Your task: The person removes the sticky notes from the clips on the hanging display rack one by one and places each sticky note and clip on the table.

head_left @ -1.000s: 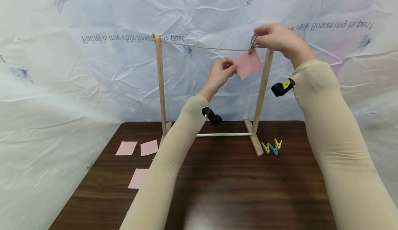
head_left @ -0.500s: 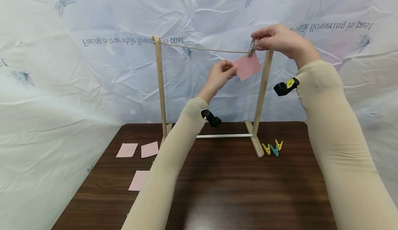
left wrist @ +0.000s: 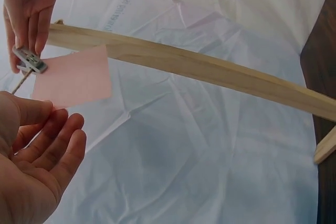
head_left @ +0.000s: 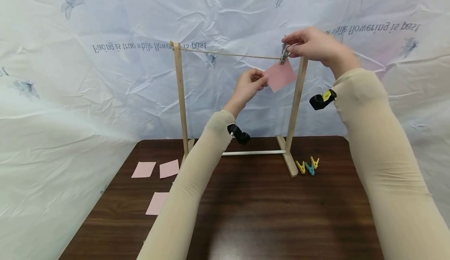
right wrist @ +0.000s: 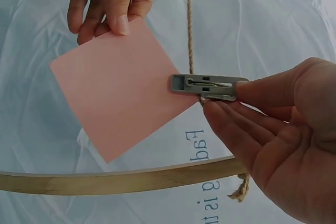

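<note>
A pink square of paper (head_left: 280, 76) hangs at a tilt just under the string (head_left: 232, 55), near the right post. My left hand (head_left: 247, 86) pinches its left corner between thumb and forefinger. At the upper corner, a grey clothespin (right wrist: 202, 85) sits over both the paper and the string in the right wrist view. My right hand (head_left: 316, 49) holds the clothespin's handle end between thumb and fingers. From the left wrist view, the paper (left wrist: 73, 80) lies flat and unfolded, with the clothespin (left wrist: 30, 60) at its far corner.
The string spans a wooden frame with a left post (head_left: 181, 100) and right post (head_left: 297, 104). On the brown table (head_left: 274, 213), pink paper squares (head_left: 143, 169) lie at left, partly behind my left arm. Yellow and blue clothespins (head_left: 309, 168) lie by the frame's right foot.
The right hand has shifted slightly left and its fingers have come closer together on the clothespin. The left hand and paper have hardly moved.
</note>
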Demonstrator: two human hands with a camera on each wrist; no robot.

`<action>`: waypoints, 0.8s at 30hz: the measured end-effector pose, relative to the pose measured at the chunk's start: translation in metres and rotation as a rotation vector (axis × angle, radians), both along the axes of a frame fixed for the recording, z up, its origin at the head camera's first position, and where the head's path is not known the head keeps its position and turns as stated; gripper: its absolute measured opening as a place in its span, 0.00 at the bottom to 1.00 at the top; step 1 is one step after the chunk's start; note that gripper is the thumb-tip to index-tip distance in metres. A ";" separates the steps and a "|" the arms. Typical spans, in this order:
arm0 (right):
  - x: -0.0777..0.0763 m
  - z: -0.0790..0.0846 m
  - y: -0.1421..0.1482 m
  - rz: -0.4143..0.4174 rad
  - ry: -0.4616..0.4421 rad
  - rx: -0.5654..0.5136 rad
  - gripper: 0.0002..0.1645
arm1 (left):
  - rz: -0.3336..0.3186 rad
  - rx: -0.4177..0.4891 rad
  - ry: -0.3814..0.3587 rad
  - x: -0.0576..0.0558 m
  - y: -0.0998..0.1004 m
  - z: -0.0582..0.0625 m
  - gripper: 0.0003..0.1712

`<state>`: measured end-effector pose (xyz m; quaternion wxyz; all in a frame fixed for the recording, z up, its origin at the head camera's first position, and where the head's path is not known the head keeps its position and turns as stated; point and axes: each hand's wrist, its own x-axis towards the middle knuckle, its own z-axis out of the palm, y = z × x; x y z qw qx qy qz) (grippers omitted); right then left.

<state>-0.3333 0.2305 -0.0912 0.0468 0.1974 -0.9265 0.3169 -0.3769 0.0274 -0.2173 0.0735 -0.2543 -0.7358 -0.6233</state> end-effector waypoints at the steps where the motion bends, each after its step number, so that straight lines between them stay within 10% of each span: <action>1: 0.000 -0.001 0.000 -0.007 0.012 -0.003 0.31 | -0.001 0.000 0.000 0.000 0.000 0.000 0.09; 24: 0.006 -0.024 -0.019 -0.181 0.461 -0.246 0.21 | 0.012 -0.090 0.086 0.005 -0.002 -0.006 0.08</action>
